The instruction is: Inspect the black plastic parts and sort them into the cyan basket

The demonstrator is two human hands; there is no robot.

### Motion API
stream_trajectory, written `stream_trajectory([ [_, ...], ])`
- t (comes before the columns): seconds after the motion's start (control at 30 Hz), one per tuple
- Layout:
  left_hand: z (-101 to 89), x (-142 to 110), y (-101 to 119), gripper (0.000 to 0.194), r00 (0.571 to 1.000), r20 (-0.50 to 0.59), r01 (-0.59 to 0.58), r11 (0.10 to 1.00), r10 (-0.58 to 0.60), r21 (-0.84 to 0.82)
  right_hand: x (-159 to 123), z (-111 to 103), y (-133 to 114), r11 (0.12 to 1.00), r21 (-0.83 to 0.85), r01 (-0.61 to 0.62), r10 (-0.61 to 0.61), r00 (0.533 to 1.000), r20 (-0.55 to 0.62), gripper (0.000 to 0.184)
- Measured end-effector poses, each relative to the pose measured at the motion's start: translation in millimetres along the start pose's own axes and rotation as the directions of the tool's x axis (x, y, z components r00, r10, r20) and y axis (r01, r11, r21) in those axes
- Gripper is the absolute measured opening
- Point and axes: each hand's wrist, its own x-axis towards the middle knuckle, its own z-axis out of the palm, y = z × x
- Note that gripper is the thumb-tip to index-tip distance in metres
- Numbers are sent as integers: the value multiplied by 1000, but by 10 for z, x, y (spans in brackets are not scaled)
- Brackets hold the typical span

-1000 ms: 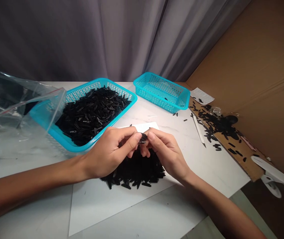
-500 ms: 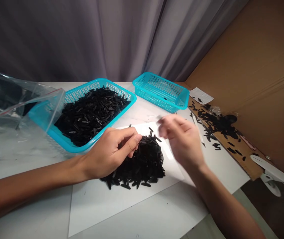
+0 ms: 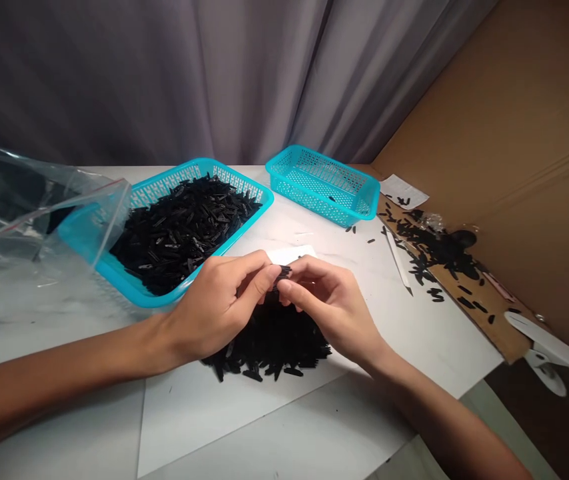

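A small black piece (image 3: 282,272) is pinched between the fingertips of the left hand (image 3: 217,307) and right hand (image 3: 329,310). A black heap (image 3: 269,343) is spread beneath them at lower centre.

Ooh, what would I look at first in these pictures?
First, the bright turquoise basket heaped with black plastic pieces, at the back on the left. In the middle, the left hand and right hand pinch one small black piece above a black pile on a white sheet.
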Motion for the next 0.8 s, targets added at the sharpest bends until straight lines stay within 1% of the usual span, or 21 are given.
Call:
stream_trajectory([
  [0.1, 0, 0, 5, 40, 999, 21, 27, 999, -27, -17, -11, -32, -18, 998, 61, -30, 31, 999, -14, 24],
  [0.17, 2, -3, 3, 38, 1000, 24, 16, 1000, -16, -13, 1, -71, -19, 993, 107, -57, 57, 998, 5, 24],
  [0.23, 6, -7, 2, 38, 1000, 27, 8, 1000, -8, -16, 9, -87, -17, 990, 128, -55, 54, 998, 6, 23],
  [0.4, 6, -9, 8, 43, 995, 83, 60, 987, -48, -146, 1, -69, -2, 986, 158, -50, 54, 998, -21, 20],
  [0.47, 2, -9, 7, 44, 996, 79, 55, 984, -42, -170, 0, -68, 7, 983, 175, -64, 70, 997, -31, 20],
  [0.53, -2, -9, 2, 42, 997, 65, 42, 989, -32, -145, 4, -74, 17, 978, 195, -77, 86, 996, -34, 21],
  [0.63, -1, -5, -4, 38, 997, 68, 35, 993, -27, -112, 15, -83, 32, 963, 244, -113, 114, 993, 8, 21],
  [0.73, 8, -3, -13, 39, 997, 68, 30, 991, -21, -133, 27, -90, 40, 935, 312, -169, 152, 985, 79, 18],
  [0.8, 17, -4, -26, 39, 998, 61, 16, 991, -8, -133, 32, -95, 38, 920, 340, -193, 167, 980, 104, 17],
])
